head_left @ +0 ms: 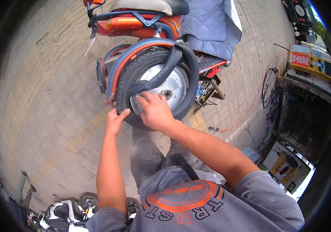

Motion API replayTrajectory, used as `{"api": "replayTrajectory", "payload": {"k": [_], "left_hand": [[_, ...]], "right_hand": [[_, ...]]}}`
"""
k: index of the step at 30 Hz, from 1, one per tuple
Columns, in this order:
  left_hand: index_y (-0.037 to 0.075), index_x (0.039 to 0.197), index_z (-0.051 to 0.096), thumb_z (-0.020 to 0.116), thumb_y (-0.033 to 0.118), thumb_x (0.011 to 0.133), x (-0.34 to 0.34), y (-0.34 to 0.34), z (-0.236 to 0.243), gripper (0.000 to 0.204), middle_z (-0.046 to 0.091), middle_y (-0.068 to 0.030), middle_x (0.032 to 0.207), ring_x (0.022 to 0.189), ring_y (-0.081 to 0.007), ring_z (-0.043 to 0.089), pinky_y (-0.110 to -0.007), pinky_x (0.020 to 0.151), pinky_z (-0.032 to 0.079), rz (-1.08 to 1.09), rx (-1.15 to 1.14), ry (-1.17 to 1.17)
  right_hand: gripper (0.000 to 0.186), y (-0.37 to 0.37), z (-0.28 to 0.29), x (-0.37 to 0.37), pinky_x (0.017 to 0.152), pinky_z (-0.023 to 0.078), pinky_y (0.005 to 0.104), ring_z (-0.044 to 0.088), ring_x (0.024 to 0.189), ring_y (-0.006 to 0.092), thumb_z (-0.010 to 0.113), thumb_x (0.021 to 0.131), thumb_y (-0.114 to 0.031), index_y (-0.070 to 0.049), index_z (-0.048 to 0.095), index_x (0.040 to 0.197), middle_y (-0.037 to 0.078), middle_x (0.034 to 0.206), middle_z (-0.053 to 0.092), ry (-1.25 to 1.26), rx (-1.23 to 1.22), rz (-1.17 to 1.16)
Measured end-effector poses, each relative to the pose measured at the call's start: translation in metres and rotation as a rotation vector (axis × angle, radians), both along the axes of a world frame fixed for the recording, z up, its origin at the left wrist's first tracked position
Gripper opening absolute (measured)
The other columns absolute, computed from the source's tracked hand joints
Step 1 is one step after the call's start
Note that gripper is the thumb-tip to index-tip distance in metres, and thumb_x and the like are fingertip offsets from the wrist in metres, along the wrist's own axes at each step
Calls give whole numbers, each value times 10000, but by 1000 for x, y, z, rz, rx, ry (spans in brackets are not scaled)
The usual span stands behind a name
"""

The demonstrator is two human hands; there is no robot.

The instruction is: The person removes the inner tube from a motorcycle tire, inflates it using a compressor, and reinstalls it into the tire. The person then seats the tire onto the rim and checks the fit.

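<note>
Wheel [177,87], mounted on the orange-and-blue scooter [125,24], just beyond both hands; its tyre [123,87] encircles the silver hub, and a black inner tube [165,71] hangs looped across the face. Right hand [156,112]: fingers bent, slightly spread, at the tyre's inner edge; whether they pinch anything cannot be told. Left hand [114,120]: thumb against the sidewall, other fingertips hidden. Sound technique likely calls for a braced tyre and an untwisted, unpinched tube.

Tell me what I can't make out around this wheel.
In head view:
Left hand: some fingers hidden behind the tyre.
Wheel hub: partly covered by the right hand and inner tube.
Scooter: cut off by the top edge.
Dark recess at right: contents lost in shadow.
</note>
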State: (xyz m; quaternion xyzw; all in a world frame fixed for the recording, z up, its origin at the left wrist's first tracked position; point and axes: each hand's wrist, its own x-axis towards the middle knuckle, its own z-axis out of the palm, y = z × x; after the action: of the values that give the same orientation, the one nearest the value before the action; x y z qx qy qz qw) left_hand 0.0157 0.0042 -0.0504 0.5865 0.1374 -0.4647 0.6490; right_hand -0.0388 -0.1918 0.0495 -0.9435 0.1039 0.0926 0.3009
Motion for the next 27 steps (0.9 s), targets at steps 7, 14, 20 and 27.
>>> {"api": "replayTrajectory", "payload": {"k": [7,14,20,27], "left_hand": [[-32,1189,577,781,241,829,-21,-19,-2,496,635,-69,1102,970,-142,584,-301,907,447,331,-158,37],[-28,1171,596,801,245,814,-28,-18,-3,494,640,-57,1083,955,-129,580,-276,890,445,356,-90,-2],[-36,1163,612,809,254,809,-18,-22,2,498,646,-48,1068,946,-121,574,-268,883,440,309,8,-123],[-7,1332,492,822,261,791,13,-27,-12,687,541,-99,1322,1239,-211,474,-333,1051,348,323,-107,-173]], "right_hand": [[579,-24,-10,-3,964,347,533,462,1150,268,628,807,-243,-164,518,1371,55,1317,479,30,-486,464],[635,-15,-13,3,892,358,529,464,1074,252,694,797,-354,-238,500,1390,45,1218,477,95,-424,404],[643,-14,-25,0,863,365,522,498,1030,226,713,781,-342,-238,498,1378,59,1200,478,23,-394,342],[663,-15,-23,7,898,371,553,505,1084,238,726,775,-339,-234,484,1384,83,1265,474,45,-365,309]]}}
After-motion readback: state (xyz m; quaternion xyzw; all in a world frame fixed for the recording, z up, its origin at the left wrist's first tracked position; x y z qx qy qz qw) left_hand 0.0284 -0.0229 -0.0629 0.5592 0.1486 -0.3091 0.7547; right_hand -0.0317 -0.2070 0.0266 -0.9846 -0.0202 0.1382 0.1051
